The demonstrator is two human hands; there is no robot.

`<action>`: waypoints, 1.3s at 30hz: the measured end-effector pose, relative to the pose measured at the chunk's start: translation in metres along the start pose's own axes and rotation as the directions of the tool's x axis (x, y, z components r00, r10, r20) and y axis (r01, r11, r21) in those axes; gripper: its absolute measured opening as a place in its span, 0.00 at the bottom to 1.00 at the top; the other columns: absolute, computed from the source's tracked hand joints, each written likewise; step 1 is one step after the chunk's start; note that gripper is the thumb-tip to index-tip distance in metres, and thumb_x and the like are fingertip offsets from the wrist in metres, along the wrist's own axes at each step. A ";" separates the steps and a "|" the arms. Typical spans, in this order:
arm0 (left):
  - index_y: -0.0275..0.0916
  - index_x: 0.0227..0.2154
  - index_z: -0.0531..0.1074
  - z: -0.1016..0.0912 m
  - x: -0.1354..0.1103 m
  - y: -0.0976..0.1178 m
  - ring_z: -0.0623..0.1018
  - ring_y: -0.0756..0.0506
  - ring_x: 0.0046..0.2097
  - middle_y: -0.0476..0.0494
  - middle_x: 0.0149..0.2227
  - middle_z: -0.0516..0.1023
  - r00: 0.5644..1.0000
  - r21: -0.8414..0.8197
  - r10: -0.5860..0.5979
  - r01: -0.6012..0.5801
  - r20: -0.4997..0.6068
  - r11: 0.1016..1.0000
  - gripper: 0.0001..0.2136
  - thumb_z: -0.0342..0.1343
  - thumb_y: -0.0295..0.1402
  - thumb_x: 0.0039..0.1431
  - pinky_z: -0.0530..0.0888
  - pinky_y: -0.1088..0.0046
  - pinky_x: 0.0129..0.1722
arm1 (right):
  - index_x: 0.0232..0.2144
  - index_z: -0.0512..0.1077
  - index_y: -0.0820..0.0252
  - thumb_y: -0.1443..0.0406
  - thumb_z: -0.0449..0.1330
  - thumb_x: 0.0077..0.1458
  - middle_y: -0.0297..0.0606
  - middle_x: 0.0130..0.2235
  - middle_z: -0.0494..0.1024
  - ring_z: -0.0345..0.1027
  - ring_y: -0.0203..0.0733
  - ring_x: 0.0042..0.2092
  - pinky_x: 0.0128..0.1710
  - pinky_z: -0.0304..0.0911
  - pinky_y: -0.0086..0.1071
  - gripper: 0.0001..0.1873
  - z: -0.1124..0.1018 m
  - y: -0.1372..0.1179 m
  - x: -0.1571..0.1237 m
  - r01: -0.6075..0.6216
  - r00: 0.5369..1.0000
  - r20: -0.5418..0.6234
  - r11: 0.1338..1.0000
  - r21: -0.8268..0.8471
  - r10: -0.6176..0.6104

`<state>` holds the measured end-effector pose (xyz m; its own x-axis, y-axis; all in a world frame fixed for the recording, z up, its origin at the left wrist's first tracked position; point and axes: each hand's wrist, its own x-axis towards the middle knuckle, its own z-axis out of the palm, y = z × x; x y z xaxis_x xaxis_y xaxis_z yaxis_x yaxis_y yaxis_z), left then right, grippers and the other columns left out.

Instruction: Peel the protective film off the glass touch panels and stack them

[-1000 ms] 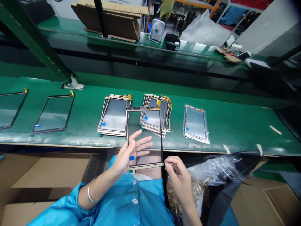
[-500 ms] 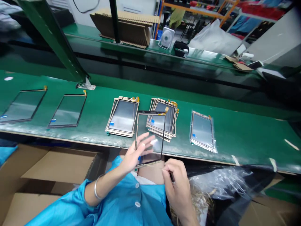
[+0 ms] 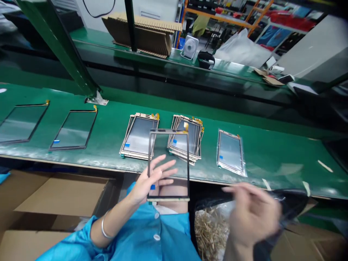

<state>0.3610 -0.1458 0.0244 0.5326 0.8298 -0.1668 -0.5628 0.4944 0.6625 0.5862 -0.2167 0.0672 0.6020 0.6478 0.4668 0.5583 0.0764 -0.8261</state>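
My left hand (image 3: 152, 177) holds a clear glass touch panel (image 3: 168, 165) with a dark frame upright by its left edge, fingers spread behind the glass. The panel hovers over the near edge of the green bench (image 3: 272, 152), above my lap. My right hand (image 3: 252, 212) is off to the right over a bag of thin strips (image 3: 210, 230); it is smeared by motion, so its fingers cannot be read. Two stacks of similar panels (image 3: 138, 136) (image 3: 187, 139) lie on the bench just beyond the held panel.
A single panel in a clear sleeve (image 3: 230, 152) lies right of the stacks. Two dark-framed panels (image 3: 74, 129) (image 3: 23, 123) lie flat at the left. Open cardboard boxes (image 3: 59, 195) stand below the bench at left. A slanted green post (image 3: 62, 47) rises at the back left.
My right hand has left the panel's bottom edge and swung right over the bag. The left hand has kept hold of the panel, which now stands more square to the camera.
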 end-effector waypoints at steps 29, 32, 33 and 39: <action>0.54 0.52 0.65 0.041 -0.017 0.004 0.74 0.40 0.54 0.47 0.55 0.73 0.963 0.172 0.270 -0.268 0.010 0.948 0.16 0.50 0.32 0.64 0.75 0.64 0.46 | 0.36 0.68 0.56 0.74 0.55 0.57 0.36 0.35 0.70 0.66 0.37 0.38 0.37 0.63 0.31 0.08 0.018 0.008 -0.061 0.034 0.928 0.367 0.994 0.100 -0.069; 0.55 0.53 0.66 0.042 -0.018 0.003 0.74 0.41 0.53 0.48 0.54 0.73 0.958 0.172 0.286 -0.288 0.035 0.942 0.16 0.50 0.31 0.64 0.75 0.66 0.46 | 0.34 0.67 0.56 0.72 0.54 0.58 0.36 0.35 0.69 0.65 0.37 0.38 0.37 0.63 0.31 0.06 0.019 0.012 -0.061 -0.087 0.914 0.404 0.988 0.128 0.028; 0.55 0.53 0.66 0.043 -0.019 0.002 0.74 0.42 0.53 0.48 0.54 0.73 0.954 0.176 0.295 -0.298 0.045 0.938 0.16 0.50 0.30 0.64 0.75 0.67 0.47 | 0.33 0.67 0.57 0.71 0.54 0.58 0.35 0.34 0.68 0.65 0.37 0.38 0.36 0.63 0.31 0.05 0.020 0.013 -0.060 -0.109 0.910 0.413 0.986 0.127 0.047; 0.54 0.53 0.65 0.045 -0.013 -0.012 0.75 0.43 0.52 0.47 0.54 0.73 0.903 0.240 0.429 -0.412 -0.018 0.879 0.16 0.49 0.30 0.64 0.76 0.67 0.46 | 0.29 0.63 0.57 0.71 0.50 0.60 0.34 0.31 0.66 0.63 0.36 0.33 0.32 0.59 0.29 0.07 0.017 0.004 -0.062 -0.013 0.915 0.404 0.998 0.060 -0.013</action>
<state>0.3895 -0.1742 0.0513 0.2287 0.9660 0.1203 -0.5623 0.0302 0.8264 0.5411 -0.2437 0.0291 0.3130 0.8978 0.3097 0.5151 0.1135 -0.8496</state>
